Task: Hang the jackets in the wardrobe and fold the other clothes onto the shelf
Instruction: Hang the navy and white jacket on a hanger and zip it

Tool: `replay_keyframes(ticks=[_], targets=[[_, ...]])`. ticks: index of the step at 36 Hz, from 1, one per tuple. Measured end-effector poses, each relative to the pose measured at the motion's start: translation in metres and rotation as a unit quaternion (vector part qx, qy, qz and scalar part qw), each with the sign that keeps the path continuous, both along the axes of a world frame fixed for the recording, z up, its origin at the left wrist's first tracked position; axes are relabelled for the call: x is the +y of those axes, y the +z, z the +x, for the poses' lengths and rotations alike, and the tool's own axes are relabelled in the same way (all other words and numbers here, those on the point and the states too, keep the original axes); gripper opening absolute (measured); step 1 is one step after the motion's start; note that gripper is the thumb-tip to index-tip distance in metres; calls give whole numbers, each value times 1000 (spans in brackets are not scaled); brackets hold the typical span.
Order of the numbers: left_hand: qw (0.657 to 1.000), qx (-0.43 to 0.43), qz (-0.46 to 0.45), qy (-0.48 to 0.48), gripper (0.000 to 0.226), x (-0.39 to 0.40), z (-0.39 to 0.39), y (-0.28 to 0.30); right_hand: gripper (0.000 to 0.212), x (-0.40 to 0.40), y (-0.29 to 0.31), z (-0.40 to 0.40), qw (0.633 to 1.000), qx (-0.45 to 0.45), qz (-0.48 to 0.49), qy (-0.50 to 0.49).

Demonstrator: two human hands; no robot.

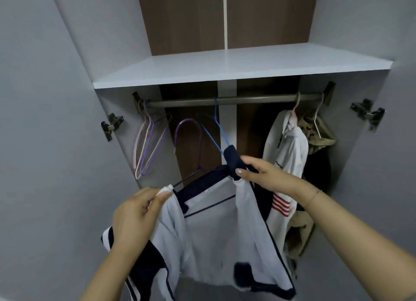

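In the lower middle of the frame a white jacket with navy trim (216,228) hangs from a blue wire hanger (215,132), whose hook sits over the metal rail (225,100) that runs across the centre of the open wardrobe. The left hand (137,213), at lower left of centre, pinches the jacket's white shoulder edge between thumb and fingertips. The right hand (267,174), right of centre, has its thumb and curled fingers closed round the navy collar just below the hanger's neck. The jacket's lower part, with dark bands, droops toward the bottom edge of the frame. To the right on the same rail hang a white hooded garment (286,143) and, just beside it toward the right wall, a tan patterned jacket (319,134), each on a pale hanger. At the rail's left end a cluster of pink and purple empty hangers (146,143) dangles, with another purple hanger (188,132) between them and the blue one. Above the rail a white shelf (225,69) spans the wardrobe, brown back panels behind it.
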State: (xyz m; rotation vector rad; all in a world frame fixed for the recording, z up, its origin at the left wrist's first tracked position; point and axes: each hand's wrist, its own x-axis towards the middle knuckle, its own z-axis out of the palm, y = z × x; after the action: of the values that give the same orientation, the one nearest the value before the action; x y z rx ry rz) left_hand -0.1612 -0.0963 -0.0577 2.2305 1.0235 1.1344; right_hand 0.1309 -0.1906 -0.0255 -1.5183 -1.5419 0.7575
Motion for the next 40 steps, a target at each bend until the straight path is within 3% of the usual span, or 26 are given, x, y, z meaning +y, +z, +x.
replay_keyframes(ticks=[4,7,10,13,16,18,21,23,25,26,27,30,36,40], targets=[[1000,-3,-9,-4,19,8,2,11,22,0,-6,-6,999,-49,-2,16],[999,-20,-40,-21,25,18,7,18,7,0,-7,-16,998,-38,43,32],[997,-45,-42,-52,33,25,15,27,13,2,-11,-26,996,-14,85,15],[994,-70,-57,-61,8,26,22,34,13,4,-16,-31,993,-16,105,-48],[991,-102,-53,-61,15,24,22,38,22,2,-20,-35,975,-81,123,-164],[989,-68,-45,-124,23,21,16,39,21,-3,-21,-37,949,-141,157,-233],[955,32,-159,-247,25,12,7,28,13,-13,-23,-32,919,-171,200,-294],[967,3,-165,-196,22,13,3,17,13,-22,-24,-30,907,-188,235,-296],[980,-94,-160,-75,13,19,4,13,14,-30,-22,-33,897,-206,271,-280],[973,-135,-188,-25,13,22,6,16,16,-34,-20,-36,893,-215,284,-275],[959,-156,-238,3,27,27,10,19,18,-37,-19,-38,889,-222,295,-270],[894,-154,-422,0,62,42,22,21,18,-45,-17,-42,877,-261,316,-252],[836,-139,-531,-2,38,65,28,-3,10,-59,-27,-40,859,-290,332,-259],[814,-11,-581,-23,58,64,26,-15,5,-67,-33,-37,846,-321,334,-264]])
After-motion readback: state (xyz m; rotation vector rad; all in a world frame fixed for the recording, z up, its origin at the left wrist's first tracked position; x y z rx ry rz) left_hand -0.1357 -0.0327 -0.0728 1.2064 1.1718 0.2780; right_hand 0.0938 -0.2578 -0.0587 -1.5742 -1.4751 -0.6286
